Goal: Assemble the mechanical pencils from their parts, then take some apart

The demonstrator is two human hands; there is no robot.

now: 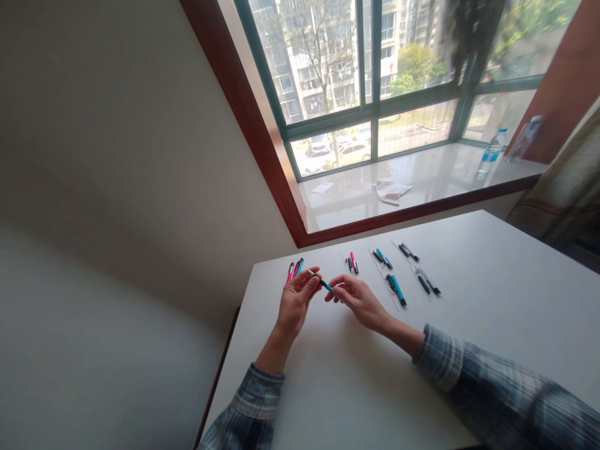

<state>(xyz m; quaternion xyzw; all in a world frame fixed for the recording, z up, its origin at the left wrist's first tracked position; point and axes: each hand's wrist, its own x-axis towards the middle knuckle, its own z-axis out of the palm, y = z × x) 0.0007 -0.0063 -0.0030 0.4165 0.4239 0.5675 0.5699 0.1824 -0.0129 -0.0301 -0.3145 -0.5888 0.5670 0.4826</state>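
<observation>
Between my two hands is a pen [323, 283] with a teal barrel, a black grip and a pale tip pointing up and left. My left hand [299, 299] pinches it around the black grip near the tip. At the teal end, the fingers of my right hand [355, 296] close on the barrel. Behind my left hand lie several pens [295, 267], pink and teal, partly hidden by the fingers. Beyond my right hand are a pink pen barrel [354, 262] with a black part, and a teal barrel [398, 290] beside a black grip and a thin refill.
Farther right on the white table [482, 262] lie another teal set [383, 258], a grey-black set [409, 251] and a clear-barrelled set [428, 281], with thin refills. A window sill behind holds a crumpled cloth [392, 191] and a water bottle [492, 151]. A wall stands at left.
</observation>
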